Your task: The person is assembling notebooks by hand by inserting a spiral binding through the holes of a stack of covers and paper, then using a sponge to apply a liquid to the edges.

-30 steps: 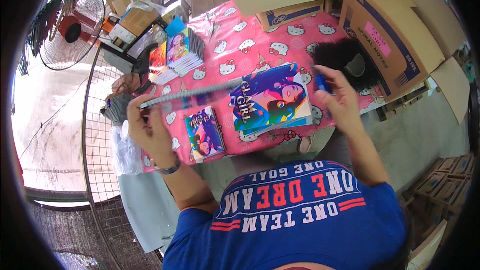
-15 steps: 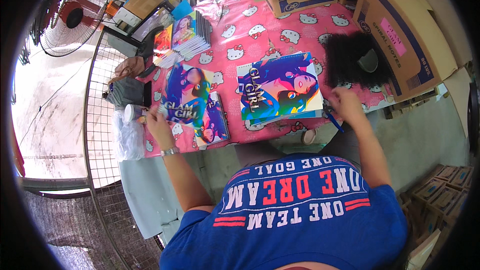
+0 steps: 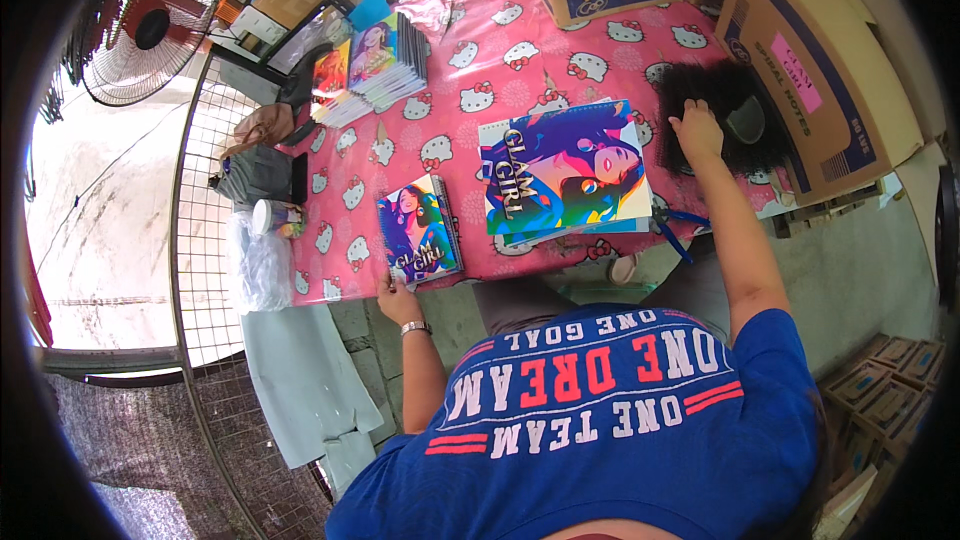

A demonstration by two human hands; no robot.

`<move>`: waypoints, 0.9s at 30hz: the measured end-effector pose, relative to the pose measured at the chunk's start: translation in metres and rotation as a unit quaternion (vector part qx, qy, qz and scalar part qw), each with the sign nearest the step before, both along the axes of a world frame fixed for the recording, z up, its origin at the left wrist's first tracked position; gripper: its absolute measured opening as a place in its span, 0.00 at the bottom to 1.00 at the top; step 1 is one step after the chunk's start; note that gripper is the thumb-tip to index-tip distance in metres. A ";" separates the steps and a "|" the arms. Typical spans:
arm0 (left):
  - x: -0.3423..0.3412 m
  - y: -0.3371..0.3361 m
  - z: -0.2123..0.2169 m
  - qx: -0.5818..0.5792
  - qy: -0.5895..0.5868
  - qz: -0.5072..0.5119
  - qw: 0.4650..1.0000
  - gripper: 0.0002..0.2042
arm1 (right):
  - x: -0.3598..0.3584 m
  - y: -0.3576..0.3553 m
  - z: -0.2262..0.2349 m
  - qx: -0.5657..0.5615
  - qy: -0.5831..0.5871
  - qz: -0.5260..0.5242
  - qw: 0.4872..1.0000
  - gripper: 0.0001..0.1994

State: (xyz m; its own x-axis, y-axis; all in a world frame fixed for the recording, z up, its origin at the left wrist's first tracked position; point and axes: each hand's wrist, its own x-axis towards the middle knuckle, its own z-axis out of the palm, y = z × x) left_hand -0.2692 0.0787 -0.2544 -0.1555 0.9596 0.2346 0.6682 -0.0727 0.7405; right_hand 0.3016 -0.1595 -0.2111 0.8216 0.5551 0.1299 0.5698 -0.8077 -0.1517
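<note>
My left hand (image 3: 400,300) is at the near edge of a small stack of spiral notebooks (image 3: 420,228), its fingers closed on the lower corner. The top cover is colourful, with a drawn figure. My right hand (image 3: 697,130) reaches onto a black, bristly heap (image 3: 728,140) of thin strands, with its fingers somewhat apart; I cannot make out anything between them. A larger pile of printed covers and sheets (image 3: 565,170), lying sideways, sits between my hands. Blue-handled pliers (image 3: 677,232) rest by its right corner at the table edge.
A pink patterned cloth (image 3: 440,110) covers the table. More stacked notebooks (image 3: 385,60) stand at the back left, and a large cardboard box (image 3: 800,90) at the right. A white tub (image 3: 268,218) and plastic bag (image 3: 260,265) sit on the left edge. A fan (image 3: 150,28) stands beyond.
The notebook that my left hand was moving, blurred, now lies on the small stack, and that hand came nearer me. My right hand moved from beside the pliers up onto the black heap.
</note>
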 end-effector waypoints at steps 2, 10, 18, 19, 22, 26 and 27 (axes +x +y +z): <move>0.009 -0.006 0.007 -0.031 0.024 0.000 0.999 0.14 | 0.003 -0.001 -0.003 0.009 0.016 -0.009 1.000 0.17; -0.008 0.003 -0.026 -0.010 -0.182 0.032 0.983 0.16 | 0.012 0.006 -0.004 0.113 0.072 -0.047 0.990 0.10; 0.038 -0.012 0.009 -0.217 -0.556 0.129 0.792 0.18 | 0.028 -0.009 0.005 0.323 0.178 -0.045 0.928 0.10; 0.041 -0.010 0.015 -0.228 -0.557 0.117 0.790 0.19 | 0.027 -0.010 0.012 0.350 0.200 -0.049 0.914 0.10; 0.039 0.001 0.031 -0.260 -0.545 0.079 0.793 0.23 | 0.018 -0.016 0.035 0.417 0.254 -0.055 0.871 0.09; 0.045 0.004 0.038 -0.278 -0.555 0.077 0.780 0.23 | 0.010 -0.034 0.057 0.472 0.301 -0.046 0.827 0.07; 0.046 0.004 0.039 -0.288 -0.565 0.070 0.770 0.23 | 0.008 -0.038 0.061 0.487 0.314 -0.042 0.814 0.07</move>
